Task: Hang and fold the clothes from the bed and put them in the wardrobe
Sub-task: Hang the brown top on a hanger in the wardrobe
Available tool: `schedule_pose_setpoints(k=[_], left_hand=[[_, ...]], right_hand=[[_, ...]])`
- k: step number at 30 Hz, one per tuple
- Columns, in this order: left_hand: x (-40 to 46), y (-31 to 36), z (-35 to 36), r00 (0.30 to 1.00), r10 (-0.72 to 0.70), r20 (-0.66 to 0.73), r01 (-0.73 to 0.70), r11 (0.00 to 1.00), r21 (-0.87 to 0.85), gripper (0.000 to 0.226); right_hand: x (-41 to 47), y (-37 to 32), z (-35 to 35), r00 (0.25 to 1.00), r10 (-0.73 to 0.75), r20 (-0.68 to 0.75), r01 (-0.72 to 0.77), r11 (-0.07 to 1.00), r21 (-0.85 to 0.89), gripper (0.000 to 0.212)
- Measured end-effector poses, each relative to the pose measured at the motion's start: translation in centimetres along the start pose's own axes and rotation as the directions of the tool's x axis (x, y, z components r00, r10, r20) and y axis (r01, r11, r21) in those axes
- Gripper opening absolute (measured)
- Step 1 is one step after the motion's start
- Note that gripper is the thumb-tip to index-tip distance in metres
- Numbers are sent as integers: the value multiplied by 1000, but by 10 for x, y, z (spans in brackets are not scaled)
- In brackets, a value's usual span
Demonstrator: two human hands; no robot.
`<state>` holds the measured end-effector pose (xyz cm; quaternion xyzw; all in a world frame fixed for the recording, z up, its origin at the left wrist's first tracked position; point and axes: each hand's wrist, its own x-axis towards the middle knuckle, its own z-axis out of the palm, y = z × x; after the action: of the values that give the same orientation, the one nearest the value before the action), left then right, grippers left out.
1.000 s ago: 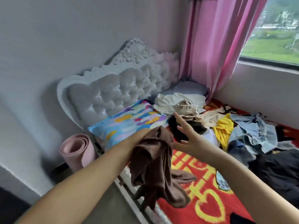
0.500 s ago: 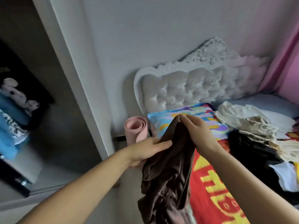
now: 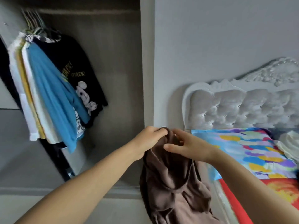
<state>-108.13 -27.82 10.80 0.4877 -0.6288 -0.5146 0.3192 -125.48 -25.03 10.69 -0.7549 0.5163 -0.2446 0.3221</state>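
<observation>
wardrobe (image 3: 113,78): standing open at left, hung shirts (image 3: 53,88) crowding the rail.
left hand (image 3: 149,139): clamping curled fingers on top edge of brown garment (image 3: 171,183).
right hand (image 3: 187,147): pinching same edge just beside (hanger: none showing).
garment: dangling bunched between wardrobe and bed (image 3: 258,159).
risk: slipping or hanging crooked, strap tangling in the bunched folds.
</observation>
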Motion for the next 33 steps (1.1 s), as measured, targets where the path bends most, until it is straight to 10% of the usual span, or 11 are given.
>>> schedule_pose_setpoints(k=[4,7,10,13,15,18,21,33], left_hand=[[7,-11,-75,993,-54,101,57,998,-31,17],[12,-27,-132,994,30,108,-74,901,428,14],[22,-45,-182,988,147,-42,-58,612,789,20],[34,-49,-232,951,164,-261,111,608,786,12],[47,-46,-262,943,30,-332,214,708,673,16],[69,-37,-290,917,-291,-272,296,955,-22,20],[99,-29,-314,878,-423,-222,227,779,-585,22],[261,17,-385,934,-277,-223,134,855,-502,13]], right_hand=[[57,-31,39,993,-22,-114,-8,967,-255,13],[96,-48,44,969,38,-245,-67,992,-108,23],[133,-71,46,961,19,-275,-28,999,-28,23],[167,-81,51,961,-19,-274,6,999,-49,20],[190,-84,56,967,-19,-253,-11,993,-115,24],[230,-85,69,978,-29,-209,-4,988,-156,42],[277,-86,77,982,-41,-185,-7,968,-251,40],[426,-93,38,983,181,-18,-158,801,-578,25]])
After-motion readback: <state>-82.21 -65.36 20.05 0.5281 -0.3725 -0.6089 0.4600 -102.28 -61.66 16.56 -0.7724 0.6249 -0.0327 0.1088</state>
